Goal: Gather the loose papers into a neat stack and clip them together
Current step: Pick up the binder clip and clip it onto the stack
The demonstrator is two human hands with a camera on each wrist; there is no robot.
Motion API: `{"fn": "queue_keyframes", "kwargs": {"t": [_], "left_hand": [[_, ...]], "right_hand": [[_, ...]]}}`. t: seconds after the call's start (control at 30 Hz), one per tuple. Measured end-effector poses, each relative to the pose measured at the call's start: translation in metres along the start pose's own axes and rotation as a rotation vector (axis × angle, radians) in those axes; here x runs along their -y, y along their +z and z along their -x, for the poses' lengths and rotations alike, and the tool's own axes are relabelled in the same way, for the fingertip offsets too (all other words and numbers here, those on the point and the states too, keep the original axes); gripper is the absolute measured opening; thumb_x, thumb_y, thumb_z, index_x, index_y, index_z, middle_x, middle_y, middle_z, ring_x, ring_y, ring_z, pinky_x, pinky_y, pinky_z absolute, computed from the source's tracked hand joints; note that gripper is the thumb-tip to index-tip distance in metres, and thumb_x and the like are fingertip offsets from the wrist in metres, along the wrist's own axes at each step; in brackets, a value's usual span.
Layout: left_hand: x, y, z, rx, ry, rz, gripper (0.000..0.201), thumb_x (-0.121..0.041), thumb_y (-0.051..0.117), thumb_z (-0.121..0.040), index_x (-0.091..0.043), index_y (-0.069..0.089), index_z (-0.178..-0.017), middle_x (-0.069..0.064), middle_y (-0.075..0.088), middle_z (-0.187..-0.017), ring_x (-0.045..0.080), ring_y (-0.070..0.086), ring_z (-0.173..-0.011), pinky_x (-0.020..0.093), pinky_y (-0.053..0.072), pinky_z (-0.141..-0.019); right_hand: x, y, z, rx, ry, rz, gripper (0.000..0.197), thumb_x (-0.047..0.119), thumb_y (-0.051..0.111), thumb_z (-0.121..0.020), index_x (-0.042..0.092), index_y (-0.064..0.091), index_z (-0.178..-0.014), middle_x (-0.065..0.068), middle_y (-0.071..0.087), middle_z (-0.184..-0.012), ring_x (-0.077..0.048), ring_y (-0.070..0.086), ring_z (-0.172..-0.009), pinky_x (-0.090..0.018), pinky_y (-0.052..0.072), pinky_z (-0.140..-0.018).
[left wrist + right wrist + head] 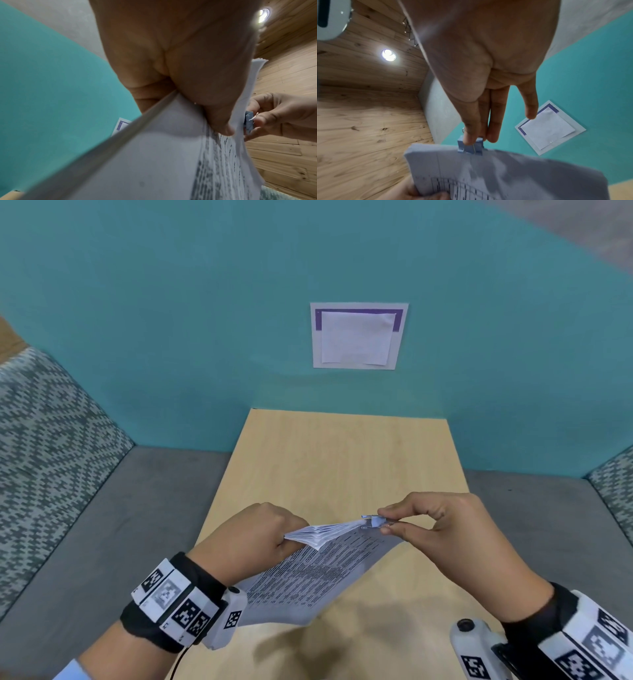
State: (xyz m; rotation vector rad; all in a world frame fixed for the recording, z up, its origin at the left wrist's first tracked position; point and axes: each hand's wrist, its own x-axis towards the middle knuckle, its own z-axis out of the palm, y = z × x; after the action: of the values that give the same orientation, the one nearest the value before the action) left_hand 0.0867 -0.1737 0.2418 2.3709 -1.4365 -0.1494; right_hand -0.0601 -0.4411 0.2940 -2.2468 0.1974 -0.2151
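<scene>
Tightly, fingers [469,136] on clip [470,148]

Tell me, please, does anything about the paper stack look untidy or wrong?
Yes. In the left hand the paper stack fans open at its near corner, so the sheets are not flush there. The right hand pinches the blue binder clip onto the far edge.

No legible text: print on papers [308,573] and wall notice [358,337] too blurred
</scene>
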Motion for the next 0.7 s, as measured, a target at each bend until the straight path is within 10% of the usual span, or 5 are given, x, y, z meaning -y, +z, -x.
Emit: {"fn": "queue_keyframes", "kwargs": {"t": [0.2, 0.33, 0.53, 0.7], "left_hand": [[0.010, 0.005, 0.003, 0.055, -0.090, -0.026, 0.047, -0.052, 0.049, -0.103, -0.017, 0.080, -0.096, 0.001, 0.069, -0.069, 0.011, 0.051, -0.056, 0.018, 0.035, -0.053], [0.005, 0.004, 0.001, 0.054, -0.086, 0.003, 0.045, -0.052, 0.054, -0.103, -0.017, 0.080, -0.096, -0.004, 0.061, -0.063, 0.012, 0.050, -0.058, 0.015, 0.033, -0.052], [-0.004, 0.000, -0.001, 0.136, -0.070, -0.034, 0.071, -0.063, 0.026, -0.093, -0.016, 0.078, -0.104, 0.002, 0.077, -0.085, 0.022, 0.068, -0.078, 0.039, 0.050, -0.069], [-0.004, -0.002, 0.001, 0.102, -0.059, -0.067, 0.066, -0.060, 0.028, -0.095, -0.018, 0.079, -0.105, -0.002, 0.072, -0.079, 0.018, 0.063, -0.071, 0.030, 0.039, -0.060]], "right_hand": [[-0.001, -0.011, 0.003, -0.051, -0.013, 0.007, 0.012, 0.020, 0.089, -0.079, 0.032, 0.084, -0.080, 0.025, 0.080, -0.091, 0.001, 0.074, -0.088, -0.027, 0.055, -0.094], [-0.003, -0.004, 0.000, -0.032, -0.078, 0.048, 0.012, 0.020, 0.089, -0.080, 0.029, 0.082, -0.078, 0.036, 0.074, -0.100, 0.007, 0.074, -0.087, -0.036, 0.034, -0.121], [0.001, 0.002, -0.004, -0.011, -0.090, 0.084, 0.021, 0.022, 0.089, -0.078, 0.037, 0.076, -0.072, 0.039, 0.072, -0.100, 0.009, 0.073, -0.088, -0.034, 0.029, -0.122], [0.003, -0.003, -0.004, 0.041, -0.062, 0.085, 0.019, 0.027, 0.087, -0.081, 0.041, 0.080, -0.092, 0.037, 0.074, -0.097, 0.008, 0.070, -0.098, -0.020, 0.043, -0.106]]}}
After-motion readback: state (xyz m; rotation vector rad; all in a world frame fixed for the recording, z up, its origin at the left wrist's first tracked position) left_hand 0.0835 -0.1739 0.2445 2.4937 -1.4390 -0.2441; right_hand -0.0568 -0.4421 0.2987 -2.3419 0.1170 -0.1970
